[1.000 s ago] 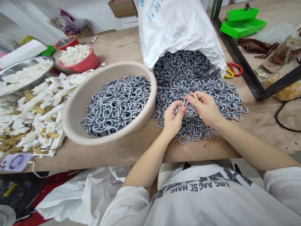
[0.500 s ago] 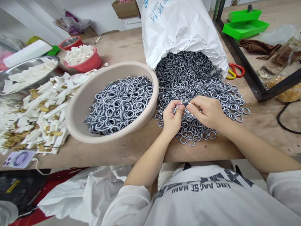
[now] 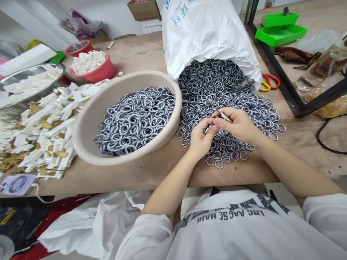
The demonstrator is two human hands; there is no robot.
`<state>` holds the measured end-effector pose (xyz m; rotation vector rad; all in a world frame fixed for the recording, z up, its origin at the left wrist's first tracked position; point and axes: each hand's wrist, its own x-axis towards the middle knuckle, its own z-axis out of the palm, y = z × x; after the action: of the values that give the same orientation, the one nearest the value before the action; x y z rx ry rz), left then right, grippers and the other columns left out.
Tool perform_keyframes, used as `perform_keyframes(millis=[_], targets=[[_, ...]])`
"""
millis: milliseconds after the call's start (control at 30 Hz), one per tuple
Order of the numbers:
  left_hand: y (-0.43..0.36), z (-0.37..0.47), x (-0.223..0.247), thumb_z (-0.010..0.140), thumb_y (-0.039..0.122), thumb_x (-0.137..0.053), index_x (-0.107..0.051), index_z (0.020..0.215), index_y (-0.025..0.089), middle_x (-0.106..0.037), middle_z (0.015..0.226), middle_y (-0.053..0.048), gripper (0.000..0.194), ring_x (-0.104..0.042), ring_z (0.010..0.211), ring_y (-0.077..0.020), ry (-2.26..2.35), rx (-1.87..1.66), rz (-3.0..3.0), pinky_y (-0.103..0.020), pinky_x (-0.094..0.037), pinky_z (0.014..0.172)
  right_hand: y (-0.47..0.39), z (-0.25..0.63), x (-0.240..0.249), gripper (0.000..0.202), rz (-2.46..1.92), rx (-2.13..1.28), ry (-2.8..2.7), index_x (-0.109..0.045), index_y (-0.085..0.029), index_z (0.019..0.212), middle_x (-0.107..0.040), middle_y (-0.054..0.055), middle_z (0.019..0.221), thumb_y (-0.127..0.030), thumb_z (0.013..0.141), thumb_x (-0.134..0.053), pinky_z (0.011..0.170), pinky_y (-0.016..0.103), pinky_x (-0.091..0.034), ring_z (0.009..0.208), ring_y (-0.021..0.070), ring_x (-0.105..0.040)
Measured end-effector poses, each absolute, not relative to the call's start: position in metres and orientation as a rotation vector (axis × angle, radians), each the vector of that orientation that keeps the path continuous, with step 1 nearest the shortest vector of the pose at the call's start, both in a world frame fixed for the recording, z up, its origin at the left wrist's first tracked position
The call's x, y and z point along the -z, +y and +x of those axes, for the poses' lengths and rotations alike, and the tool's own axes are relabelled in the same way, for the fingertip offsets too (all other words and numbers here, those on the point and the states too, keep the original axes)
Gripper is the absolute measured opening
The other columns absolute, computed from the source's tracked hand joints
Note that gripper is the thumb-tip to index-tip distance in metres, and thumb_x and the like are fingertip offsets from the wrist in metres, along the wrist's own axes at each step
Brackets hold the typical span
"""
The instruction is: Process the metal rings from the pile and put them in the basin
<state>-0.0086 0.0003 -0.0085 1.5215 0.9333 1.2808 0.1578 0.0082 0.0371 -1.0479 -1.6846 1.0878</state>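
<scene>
Over a spread pile of grey rings [image 3: 225, 157], my two hands meet fingertip to fingertip. My left hand [image 3: 202, 137] is closed, pinching a grey ring [image 3: 207, 128] that is partly hidden by the fingers. My right hand [image 3: 240, 124] is closed around a small slim blade-like tool [image 3: 225, 116] with a dark tip and a pale body, held between thumb and forefinger. Left of the hands, a beige basin [image 3: 86, 144] holds many similar rings. Behind them, more rings spill from the mouth of a white sack [image 3: 206, 32].
White plastic strips with tan pieces [image 3: 51, 133] are heaped at the left, beside a steel bowl [image 3: 61, 76] and a red bowl [image 3: 104, 72]. Scissors [image 3: 272, 82] lie by the sack. A black metal frame [image 3: 299, 106] and green trays [image 3: 282, 34] stand at the right.
The tool in my right hand has turned from lying level between the hands to pointing up and left. My left hand has shifted slightly right, closer to the right one.
</scene>
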Motion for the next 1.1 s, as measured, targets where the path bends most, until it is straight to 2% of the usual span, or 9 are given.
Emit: perform_keyframes(millis=[100,267,467,633,700,800,933,1000,1100], targets=[[0.003,-0.010,0.012,0.087,0.049,-0.065,-0.069,0.098,0.019,-0.068,0.082,-0.002,0.032,-0.061,0.073,-0.0138,0.945,-1.289,1.600,-0.027,-0.048,0.071,0.007,0.151,-0.031,0.039,-0.934,-1.245,-1.517,-0.072,-0.018,0.088,-0.066,0.002,0.079,-0.057,0.085,-0.067,0.068,0.028,-0.045,0.073,0.0137,-0.057],[0.006,-0.011,0.013,0.087,0.040,-0.068,-0.069,0.099,0.020,-0.072,0.097,-0.004,0.023,-0.066,0.094,-0.0175,0.914,-1.320,1.629,-0.029,-0.050,0.084,0.007,0.147,-0.028,0.040,-0.915,-1.422,-1.236,-0.074,-0.019,0.097,-0.062,-0.001,0.072,-0.050,0.073,-0.082,0.055,0.025,-0.040,0.064,0.0105,-0.054],[0.004,-0.010,0.016,0.088,0.043,-0.067,-0.067,0.106,0.021,-0.070,0.100,-0.005,0.028,-0.066,0.089,-0.0166,0.874,-1.290,1.597,-0.029,-0.051,0.080,0.004,0.144,-0.027,0.043,-0.831,-1.501,-1.081,-0.071,-0.021,0.093,-0.055,-0.005,0.062,-0.042,0.061,-0.092,0.045,0.024,-0.035,0.052,0.0079,-0.047],[0.002,-0.010,0.013,0.089,0.047,-0.065,-0.068,0.096,0.021,-0.065,0.077,-0.001,0.027,-0.059,0.065,-0.0120,0.891,-1.221,1.522,-0.026,-0.050,0.067,0.002,0.139,-0.017,0.035,-0.788,-1.474,-1.051,-0.073,-0.023,0.095,-0.054,-0.006,0.063,-0.043,0.070,-0.087,0.043,0.023,-0.033,0.049,0.0055,-0.039],[0.001,-0.010,0.010,0.088,0.047,-0.065,-0.070,0.098,0.020,-0.067,0.080,-0.001,0.029,-0.059,0.063,-0.0114,0.898,-1.218,1.496,-0.026,-0.049,0.063,0.002,0.138,-0.016,0.032,-0.774,-1.463,-1.045,-0.073,-0.024,0.096,-0.053,-0.006,0.063,-0.042,0.072,-0.085,0.043,0.022,-0.033,0.048,0.0049,-0.037],[0.000,-0.010,0.006,0.089,0.046,-0.065,-0.072,0.103,0.020,-0.069,0.085,-0.003,0.031,-0.058,0.062,-0.0108,0.899,-1.229,1.505,-0.026,-0.048,0.060,0.002,0.137,-0.016,0.034,-0.773,-1.447,-1.013,-0.071,-0.024,0.093,-0.051,-0.007,0.062,-0.042,0.069,-0.088,0.042,0.022,-0.035,0.047,0.0053,-0.038],[-0.001,-0.009,0.004,0.091,0.044,-0.063,-0.073,0.105,0.020,-0.064,0.073,-0.001,0.030,-0.057,0.062,-0.0108,0.892,-1.214,1.521,-0.025,-0.047,0.061,0.003,0.135,-0.014,0.037,-0.791,-1.427,-1.026,-0.068,-0.025,0.092,-0.051,-0.007,0.062,-0.045,0.067,-0.088,0.044,0.024,-0.042,0.048,0.0073,-0.044],[-0.001,-0.008,0.004,0.090,0.046,-0.063,-0.071,0.101,0.020,-0.061,0.067,0.001,0.029,-0.056,0.059,-0.0105,0.881,-1.198,1.437,-0.024,-0.044,0.056,0.004,0.136,-0.012,0.034,-0.831,-1.320,-1.114,-0.072,-0.026,0.096,-0.057,-0.004,0.072,-0.047,0.072,-0.084,0.048,0.026,-0.047,0.054,0.0090,-0.051],[-0.001,-0.006,0.005,0.091,0.048,-0.061,-0.065,0.096,0.021,-0.063,0.070,0.001,0.028,-0.056,0.056,-0.0094,0.818,-1.212,1.293,-0.022,-0.040,0.049,0.005,0.139,-0.006,0.030,-0.918,-1.020,-1.264,-0.077,-0.028,0.099,-0.062,0.002,0.092,-0.047,0.076,-0.081,0.058,0.029,-0.053,0.070,0.0125,-0.059]])
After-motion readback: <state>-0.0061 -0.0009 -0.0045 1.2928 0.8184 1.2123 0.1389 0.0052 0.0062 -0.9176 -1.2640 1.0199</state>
